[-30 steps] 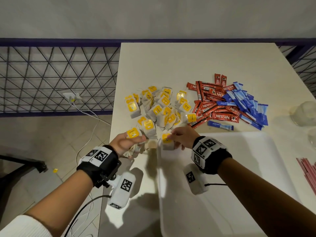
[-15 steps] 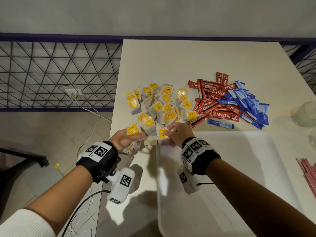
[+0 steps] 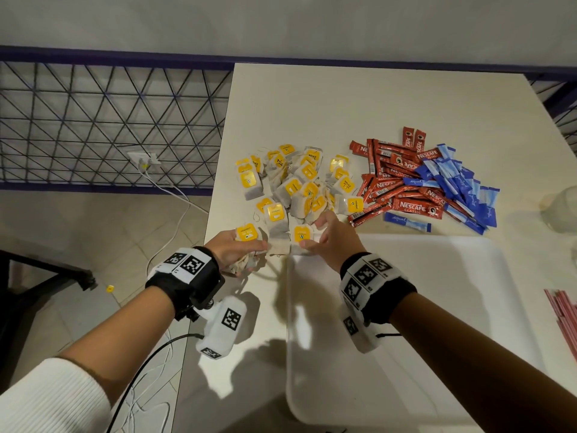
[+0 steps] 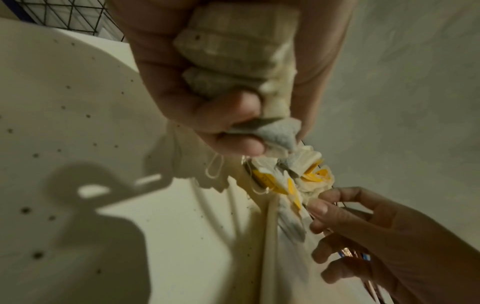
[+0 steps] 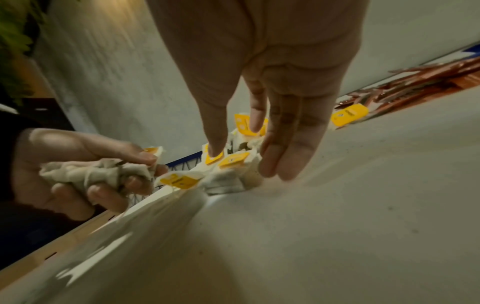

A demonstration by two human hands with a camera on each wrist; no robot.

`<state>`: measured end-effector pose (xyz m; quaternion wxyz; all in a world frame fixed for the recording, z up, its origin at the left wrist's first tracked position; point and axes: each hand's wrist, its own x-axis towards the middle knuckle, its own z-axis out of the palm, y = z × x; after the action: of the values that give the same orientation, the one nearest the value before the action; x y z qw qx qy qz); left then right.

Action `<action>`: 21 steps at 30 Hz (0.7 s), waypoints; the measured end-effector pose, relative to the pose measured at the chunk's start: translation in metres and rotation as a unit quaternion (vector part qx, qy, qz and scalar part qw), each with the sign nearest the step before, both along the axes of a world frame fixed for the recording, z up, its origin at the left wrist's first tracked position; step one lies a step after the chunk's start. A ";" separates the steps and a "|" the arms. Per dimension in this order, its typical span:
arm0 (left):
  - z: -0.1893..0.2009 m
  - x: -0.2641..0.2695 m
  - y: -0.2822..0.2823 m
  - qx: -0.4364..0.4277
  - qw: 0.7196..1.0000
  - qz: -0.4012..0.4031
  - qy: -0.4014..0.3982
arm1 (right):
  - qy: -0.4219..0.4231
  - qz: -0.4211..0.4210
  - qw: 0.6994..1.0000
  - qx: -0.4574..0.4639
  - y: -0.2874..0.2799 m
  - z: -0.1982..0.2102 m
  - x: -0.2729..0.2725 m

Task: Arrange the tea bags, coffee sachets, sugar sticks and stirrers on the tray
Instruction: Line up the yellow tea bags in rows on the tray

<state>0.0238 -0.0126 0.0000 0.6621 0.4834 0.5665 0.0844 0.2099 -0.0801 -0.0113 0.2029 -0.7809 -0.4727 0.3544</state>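
A pile of tea bags (image 3: 296, 182) with yellow tags lies on the table beyond the white tray (image 3: 437, 307). My left hand (image 3: 246, 254) grips a crumpled bunch of tea bags (image 4: 233, 47) just left of the tray's far left corner. My right hand (image 3: 312, 231) reaches over that corner with its fingers straight. Its thumb and fingertips (image 5: 283, 164) touch tea bags at the pile's near edge, around one yellow-tagged bag (image 3: 303, 234). Red coffee sachets (image 3: 402, 189) and blue sugar sticks (image 3: 459, 185) lie in a heap to the right. Stirrers (image 3: 562, 310) show at the right edge.
The table (image 3: 374, 104) ends at its left edge just beside my left hand, with floor, a cable and a wire fence (image 3: 109, 126) beyond. A clear glass container (image 3: 562, 210) stands at the far right.
My right hand has moved forward from the tray's corner towards the pile, and its fingers have straightened off the tea bag it pinched. My left hand keeps its bunch.
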 end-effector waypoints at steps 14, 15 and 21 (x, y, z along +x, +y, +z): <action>-0.009 -0.013 0.002 0.083 0.996 -0.019 0.037 | -0.182 0.237 0.951 0.074 0.008 0.006 -0.032; -0.009 -0.016 0.002 0.080 0.996 -0.016 0.028 | -0.173 0.228 0.955 0.074 0.011 0.007 -0.031; 0.003 -0.026 0.009 0.104 0.993 -0.020 -0.051 | 0.015 0.141 0.986 0.085 0.018 0.026 -0.029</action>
<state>-0.0026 -0.0031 0.0035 0.6379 0.5556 0.5106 0.1541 0.1806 -0.0617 0.0143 0.2236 -0.6809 -0.6031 0.3502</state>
